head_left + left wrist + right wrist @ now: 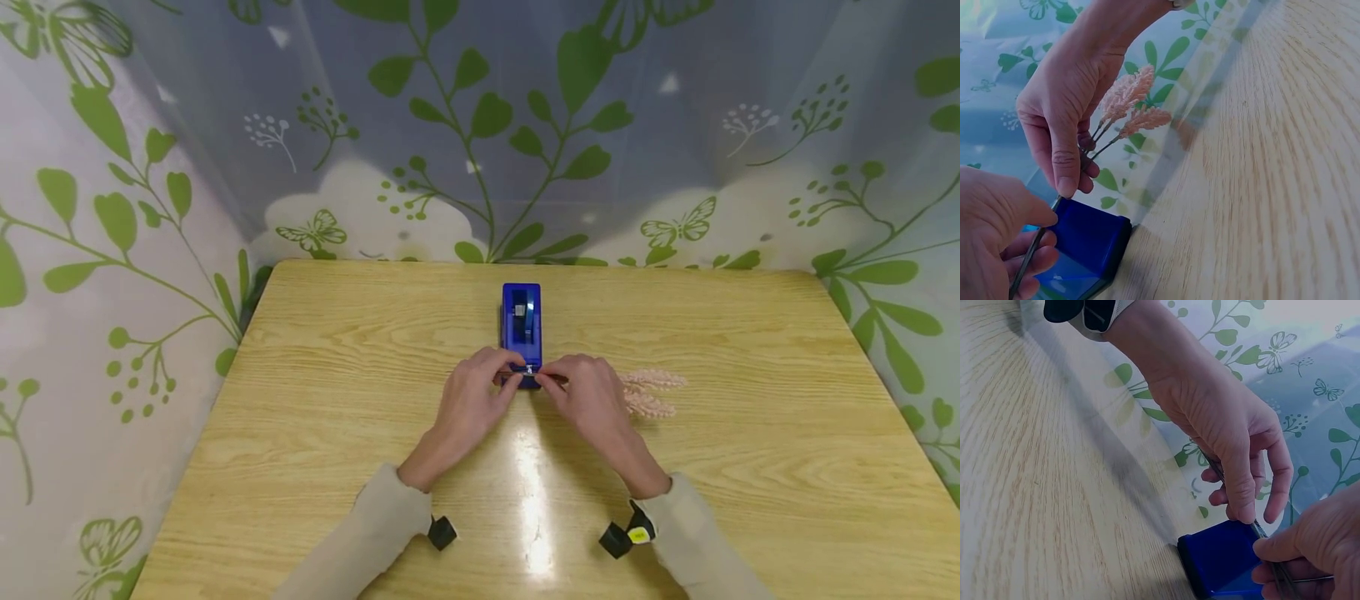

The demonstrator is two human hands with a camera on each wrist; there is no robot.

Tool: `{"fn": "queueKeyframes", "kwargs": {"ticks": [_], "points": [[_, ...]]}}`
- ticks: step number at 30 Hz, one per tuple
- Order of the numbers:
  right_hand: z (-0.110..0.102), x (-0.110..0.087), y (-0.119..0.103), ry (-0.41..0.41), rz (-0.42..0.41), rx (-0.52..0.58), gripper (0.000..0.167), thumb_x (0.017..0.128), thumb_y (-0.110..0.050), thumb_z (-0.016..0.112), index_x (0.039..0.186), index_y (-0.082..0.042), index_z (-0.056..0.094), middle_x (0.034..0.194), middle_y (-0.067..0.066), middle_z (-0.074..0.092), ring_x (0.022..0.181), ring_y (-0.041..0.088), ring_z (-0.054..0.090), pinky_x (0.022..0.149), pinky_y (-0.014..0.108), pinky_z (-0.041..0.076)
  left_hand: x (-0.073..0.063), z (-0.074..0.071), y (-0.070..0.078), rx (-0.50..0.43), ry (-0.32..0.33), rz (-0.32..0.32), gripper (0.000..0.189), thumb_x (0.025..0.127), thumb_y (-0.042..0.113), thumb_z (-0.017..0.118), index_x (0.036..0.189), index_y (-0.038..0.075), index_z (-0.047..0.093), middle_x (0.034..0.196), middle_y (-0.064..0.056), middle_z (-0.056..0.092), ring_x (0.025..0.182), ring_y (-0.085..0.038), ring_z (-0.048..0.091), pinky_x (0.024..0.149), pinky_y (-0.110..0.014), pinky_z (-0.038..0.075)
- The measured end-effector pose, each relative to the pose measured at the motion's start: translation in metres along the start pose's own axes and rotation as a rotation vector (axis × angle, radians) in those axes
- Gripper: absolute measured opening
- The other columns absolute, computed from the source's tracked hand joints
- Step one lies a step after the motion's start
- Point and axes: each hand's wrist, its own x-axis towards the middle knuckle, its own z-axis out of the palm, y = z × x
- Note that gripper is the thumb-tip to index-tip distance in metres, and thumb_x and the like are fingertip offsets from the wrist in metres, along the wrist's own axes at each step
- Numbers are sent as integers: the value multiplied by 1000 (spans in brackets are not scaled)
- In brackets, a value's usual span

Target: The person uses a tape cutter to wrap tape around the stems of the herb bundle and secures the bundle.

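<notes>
A blue tape dispenser (pixel 521 353) stands on the table, its short end toward me. Over that end, my left hand (pixel 468 400) and right hand (pixel 592 400) pinch thin dark stems (pixel 1025 265) between thumbs and fingers, with the fingertips close together. Pink fluffy flower sprigs (pixel 651 392) on the stems stick out past the right side of my right hand. In the left wrist view the sprigs show behind that hand. Near the fingertips, a small shiny bit sits at the dispenser's front edge. My fingers partly hide the stems and the dispenser's near end.
The wood-grain table (pixel 337 333) reaches back to a curtain (pixel 525 200) printed with green leaves and butterflies, which also hangs along both sides. Small dark cameras (pixel 442 532) are strapped at both wrists. A bright reflection lies on the tabletop between the forearms.
</notes>
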Motion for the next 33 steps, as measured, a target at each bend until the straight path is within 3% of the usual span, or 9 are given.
{"fn": "queueKeyframes", "kwargs": {"ticks": [5, 9, 17, 24, 29, 33], "points": [[0, 0, 1, 7, 2, 10, 7, 88, -12, 85, 92, -6, 85, 83, 7, 78, 58, 13, 62, 49, 26, 44, -1, 0, -2, 42, -17, 83, 20, 96, 6, 75, 114, 13, 79, 85, -2, 62, 66, -11, 55, 55, -20, 41], [0, -1, 1, 6, 3, 10, 7, 88, -12, 85, 92, -6, 85, 84, 7, 79, 60, 14, 65, 49, 25, 45, -2, 1, -3, 39, -35, 97, 19, 99, 6, 72, 116, 13, 78, 83, -1, 57, 60, -9, 44, 52, -19, 34], [0, 0, 2, 5, 0, -2, 6, 87, -11, 86, 91, -6, 84, 85, 7, 79, 62, 16, 68, 50, 26, 47, -2, 3, -4, -4, -61, 64, 24, 99, 6, 71, 122, 12, 75, 85, -1, 55, 64, -10, 49, 53, -19, 40], [0, 0, 1, -13, -3, -18, 9, 87, -12, 86, 93, -5, 84, 80, 8, 78, 54, 9, 57, 47, 23, 40, 1, 5, -9, -79, -130, 4, 29, 99, 2, 70, 125, 14, 71, 93, -1, 60, 74, -10, 54, 62, -21, 49], [2, -1, 2, -18, -8, -30, 8, 87, -12, 86, 91, -6, 85, 79, 7, 77, 56, 12, 61, 48, 26, 46, 1, 6, -12, -109, -145, 19, 31, 98, -1, 70, 126, 13, 71, 96, -3, 63, 75, -11, 55, 63, -22, 50], [10, -4, 4, -87, -12, -27, 4, 88, -11, 84, 89, -7, 84, 79, 6, 77, 59, 12, 63, 52, 26, 50, -2, 4, -15, -142, -192, 26, 44, 96, -7, 69, 134, 14, 66, 103, -6, 68, 76, -11, 55, 64, -23, 51]]}}
